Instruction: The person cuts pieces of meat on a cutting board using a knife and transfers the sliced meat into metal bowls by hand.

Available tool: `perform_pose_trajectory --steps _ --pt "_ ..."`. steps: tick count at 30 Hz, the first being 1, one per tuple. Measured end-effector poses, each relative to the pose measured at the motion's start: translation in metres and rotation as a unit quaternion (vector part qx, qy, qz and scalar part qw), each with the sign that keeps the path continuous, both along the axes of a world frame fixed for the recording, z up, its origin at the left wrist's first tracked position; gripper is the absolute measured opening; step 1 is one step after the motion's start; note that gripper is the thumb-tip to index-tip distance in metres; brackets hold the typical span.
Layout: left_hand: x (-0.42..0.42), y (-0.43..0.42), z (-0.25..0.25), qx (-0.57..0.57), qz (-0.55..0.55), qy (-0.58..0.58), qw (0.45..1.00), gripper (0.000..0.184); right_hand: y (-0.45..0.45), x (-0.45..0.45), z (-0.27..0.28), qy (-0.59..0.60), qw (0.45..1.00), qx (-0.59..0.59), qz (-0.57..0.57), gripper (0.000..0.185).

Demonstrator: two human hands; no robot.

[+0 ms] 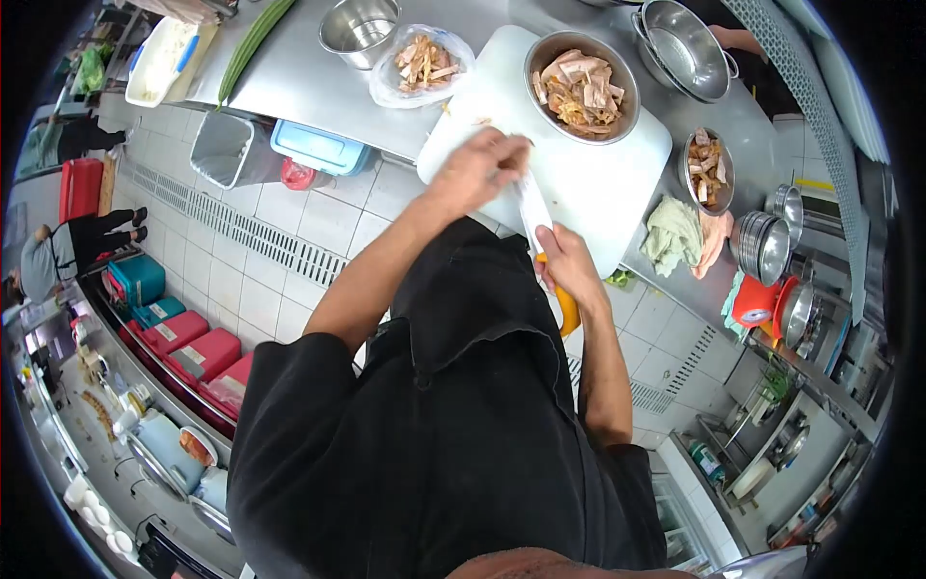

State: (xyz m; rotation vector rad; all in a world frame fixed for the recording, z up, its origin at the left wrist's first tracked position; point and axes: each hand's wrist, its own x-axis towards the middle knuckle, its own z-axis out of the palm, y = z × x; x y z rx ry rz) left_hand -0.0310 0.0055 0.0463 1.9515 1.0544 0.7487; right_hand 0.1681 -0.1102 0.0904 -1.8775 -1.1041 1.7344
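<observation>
We saw the steel counter (289, 69) running across the far side of the person's body, with the white cutting board (598, 198) nearest the torso, presumably so that both arms could work low and close. The large steel bowl (627, 82), heaped with what looked like strips of meat (582, 85), stood on the far part of the board, a spot we judged handy for either hand. A clear plastic bag (390, 85) with similar pieces lay just beyond the board's left edge, and a smaller bowl (726, 188) with more stood off its right, perhaps to keep the portions apart. We took the pale green cloth (672, 234) by the right edge to be left there for wiping. Over the near edge of the board, the knife (532, 209) slanted away from the body, its blade toward the left hand (475, 172). The right hand (571, 259) was wrapped around the knife's yellow handle close to the blade, likely for control, so the blade lay ahead of those fingers and the handle's end stuck out behind them. The left fingers were bent beside the blade's far end, but blur kept us from telling whether they pinched anything or touched the steel. Small scraps (481, 122) lay just past them.
</observation>
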Motion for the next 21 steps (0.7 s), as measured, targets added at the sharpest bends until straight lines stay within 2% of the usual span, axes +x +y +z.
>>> perform_pose_trajectory --steps 2,4,6,8,9,12,15,17,20,21 --pt "-0.024 0.026 0.010 0.069 0.064 0.022 0.995 0.046 0.040 -0.017 0.036 -0.039 0.996 0.029 0.071 0.035" --pt "-0.048 0.064 0.010 0.111 0.118 -0.004 0.987 0.044 0.070 -0.027 0.053 -0.081 0.985 0.048 0.143 0.037" --pt "-0.069 0.099 0.026 0.116 0.144 0.114 0.976 0.043 0.072 -0.024 0.063 -0.124 0.975 0.055 0.178 0.038" --pt "-0.086 0.123 0.016 0.180 0.168 0.200 0.948 0.036 0.068 -0.019 0.070 -0.162 0.967 0.057 0.187 0.040" --pt "-0.084 0.127 0.015 0.170 0.173 0.179 0.953 0.033 0.055 -0.007 0.057 -0.169 0.966 0.091 0.174 0.040" --pt "-0.066 0.129 0.020 0.135 0.171 0.124 0.968 0.028 0.015 0.025 0.051 -0.085 0.994 -0.007 0.067 0.041" --pt "0.008 0.126 0.047 0.119 0.104 0.079 0.984 0.027 -0.025 0.052 0.037 -0.074 0.997 -0.028 -0.001 0.039" --pt "0.055 0.143 0.045 0.148 0.041 0.152 0.976 0.029 -0.044 0.065 0.033 -0.069 0.996 -0.037 -0.033 0.037" --pt "0.117 0.175 0.029 0.013 0.024 0.294 0.955 0.029 -0.065 0.071 0.036 -0.058 0.993 -0.047 -0.094 0.034" --pt "0.126 0.180 0.028 -0.001 0.025 0.294 0.955 0.030 -0.071 0.071 0.034 -0.058 0.991 -0.047 -0.112 0.033"
